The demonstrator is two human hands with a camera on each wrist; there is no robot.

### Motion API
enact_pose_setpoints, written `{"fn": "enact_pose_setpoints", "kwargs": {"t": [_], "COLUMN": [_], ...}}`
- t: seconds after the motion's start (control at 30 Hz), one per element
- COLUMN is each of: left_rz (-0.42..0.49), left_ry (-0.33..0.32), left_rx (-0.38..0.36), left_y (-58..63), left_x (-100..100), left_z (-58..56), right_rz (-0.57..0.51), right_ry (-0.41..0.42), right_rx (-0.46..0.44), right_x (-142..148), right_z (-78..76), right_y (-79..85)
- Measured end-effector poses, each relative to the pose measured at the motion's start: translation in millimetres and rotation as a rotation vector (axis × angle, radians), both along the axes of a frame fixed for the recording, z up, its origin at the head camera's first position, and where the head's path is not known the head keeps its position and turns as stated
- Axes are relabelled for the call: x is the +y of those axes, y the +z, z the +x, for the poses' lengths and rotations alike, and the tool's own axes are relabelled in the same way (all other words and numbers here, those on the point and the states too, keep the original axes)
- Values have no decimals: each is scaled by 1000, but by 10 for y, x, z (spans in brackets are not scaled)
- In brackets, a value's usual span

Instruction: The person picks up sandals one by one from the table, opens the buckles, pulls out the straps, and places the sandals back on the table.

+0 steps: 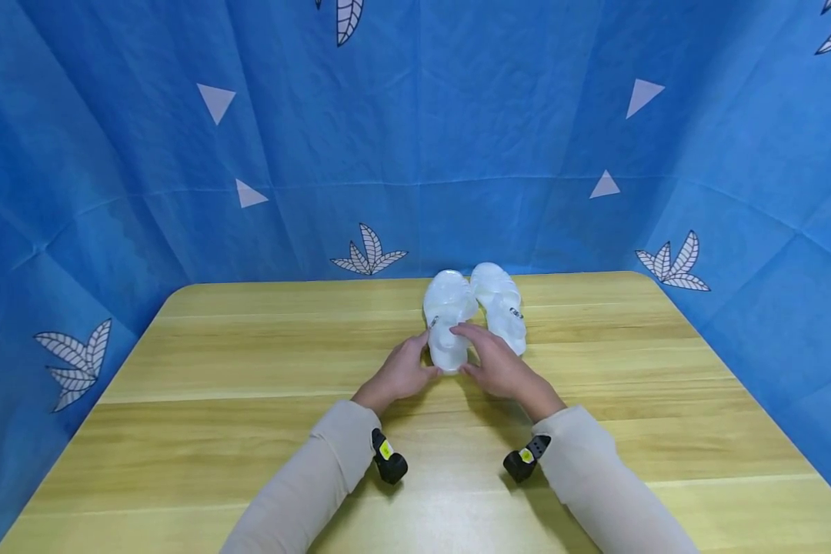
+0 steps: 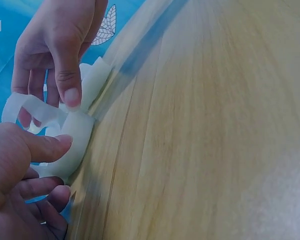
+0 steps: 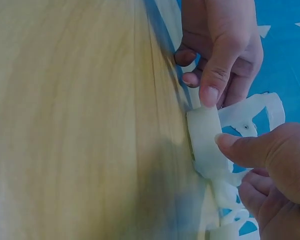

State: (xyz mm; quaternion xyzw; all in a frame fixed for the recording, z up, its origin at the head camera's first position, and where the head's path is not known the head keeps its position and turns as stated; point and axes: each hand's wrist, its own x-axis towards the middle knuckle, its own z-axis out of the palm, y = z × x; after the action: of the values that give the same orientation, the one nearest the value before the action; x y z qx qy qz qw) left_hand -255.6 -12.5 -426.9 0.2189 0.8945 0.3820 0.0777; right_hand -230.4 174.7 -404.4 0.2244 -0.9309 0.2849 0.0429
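Observation:
A pair of translucent white sandals stands side by side at the table's far edge, heels toward me. My left hand (image 1: 403, 369) and right hand (image 1: 496, 365) grip the left sandal (image 1: 450, 294) from either side of its heel. Both thumbs press on the back of the heel (image 3: 206, 137), while the fingers bend around the sides near the straps. In the left wrist view, a raised strap (image 2: 35, 109) loops out beside the right hand's fingers. The right sandal (image 1: 495, 286), with small dark lettering on its strap, sits just right of the held one, partly behind my right hand.
The sandals stand on a light wood-grain table (image 1: 249, 346) with rounded far corners. A blue curtain (image 1: 492, 138) with white leaf and triangle prints hangs right behind and along both sides. Each wrist wears a small black camera (image 1: 391, 464) on a strap.

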Motion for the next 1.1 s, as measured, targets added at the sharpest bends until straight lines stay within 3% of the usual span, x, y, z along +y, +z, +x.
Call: {"fn": "enact_pose_setpoints", "kwargs": {"t": [0.3,0.57,0.8,1.1], "left_rz": [-18,-26,-18,-41], "left_ry": [9,29,42,53], "left_rx": [-23,6,33,34], "left_y": [23,48,61,33], "left_x": [-16,6,44,55], "left_z": [35,30,-13,-83], "right_rz": [-40,-51,-71,-56], "right_ry": [48,94,125,92], "right_rx": [-55,-86,-53,-46], "right_x": [8,36,46,18], "right_z": [-33,-74,-130,-186], "right_y": [-4,33,39,-9]}}
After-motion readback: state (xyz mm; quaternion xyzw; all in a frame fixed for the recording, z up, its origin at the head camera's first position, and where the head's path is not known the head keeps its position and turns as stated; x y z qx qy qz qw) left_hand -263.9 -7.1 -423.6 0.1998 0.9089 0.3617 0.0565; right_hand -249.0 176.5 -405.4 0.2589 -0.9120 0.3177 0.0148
